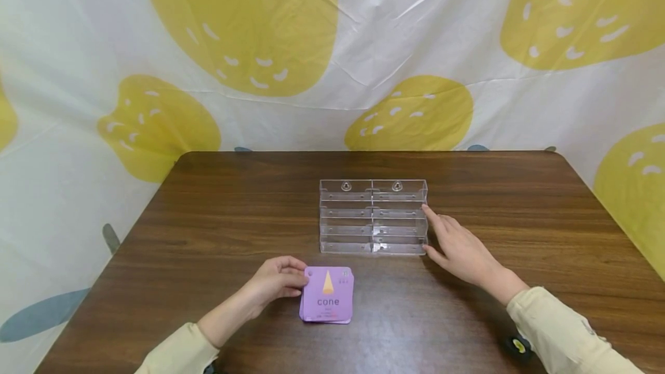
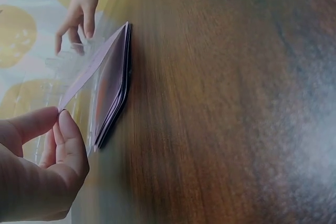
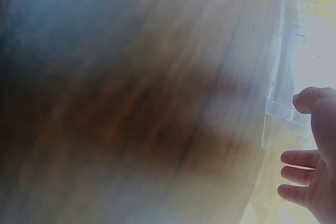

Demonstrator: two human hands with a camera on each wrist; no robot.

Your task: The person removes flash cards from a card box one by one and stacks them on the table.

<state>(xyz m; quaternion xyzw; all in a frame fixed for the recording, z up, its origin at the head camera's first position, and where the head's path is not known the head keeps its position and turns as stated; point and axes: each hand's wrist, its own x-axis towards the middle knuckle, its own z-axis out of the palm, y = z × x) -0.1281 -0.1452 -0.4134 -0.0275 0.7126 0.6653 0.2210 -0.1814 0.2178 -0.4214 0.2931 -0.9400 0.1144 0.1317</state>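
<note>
A square stack of purple cards (image 1: 340, 313) lies on the table, its top card (image 1: 328, 307) printed with a yellow cone and the word "cone". My left hand (image 1: 277, 281) pinches the left edge of that top card between thumb and fingers. In the left wrist view the pinched card (image 2: 89, 74) is raised at one edge, leaving a gap above the dark-edged cards (image 2: 123, 85). Behind the stack lies a clear plastic tiered rack (image 1: 372, 212) with two columns of slots. My right hand (image 1: 462, 250) touches the rack's right side, fingers spread and fairly straight.
The brown wooden table (image 1: 234, 206) extends around the cards and rack. A white curtain with yellow fruit shapes (image 1: 244, 22) hangs behind its far edge. A small dark round item (image 1: 519, 346) shows beside the right sleeve (image 1: 558, 328).
</note>
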